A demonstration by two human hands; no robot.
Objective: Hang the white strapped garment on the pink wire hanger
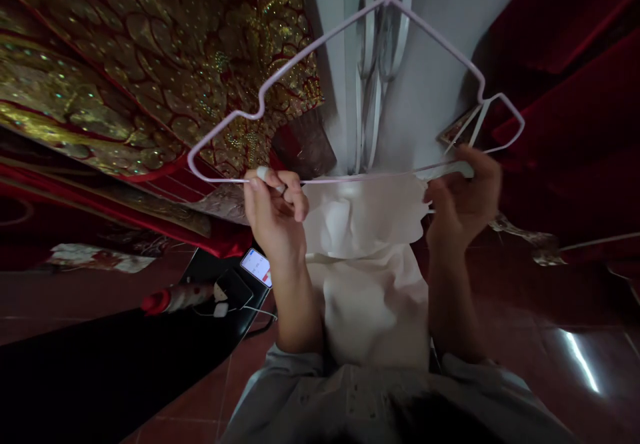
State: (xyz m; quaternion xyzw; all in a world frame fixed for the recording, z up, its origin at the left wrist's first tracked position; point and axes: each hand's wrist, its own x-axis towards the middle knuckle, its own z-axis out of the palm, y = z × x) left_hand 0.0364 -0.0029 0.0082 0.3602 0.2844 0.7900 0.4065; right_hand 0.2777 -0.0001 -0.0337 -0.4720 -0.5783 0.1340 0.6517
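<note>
A pale lilac wire hanger (350, 64) hangs in front of me, its hook at the top of the view. A white cloth (365, 231) drapes from the hanger's bottom bar down between my arms. My left hand (273, 211) is closed on the bar's left part, pinching the cloth's edge there. My right hand (463, 197) is closed on the bar's right end, where the cloth is bunched and a white strap (475, 124) loops up.
A gold-embroidered red garment (125, 64) hangs at left. A white pillar (430, 51) stands behind the hanger, with dark red fabric (575, 97) at right. A black surface (100, 364) at lower left carries a phone (256, 267), a charger and a red-tipped tool (173, 299). Below is red tiled floor.
</note>
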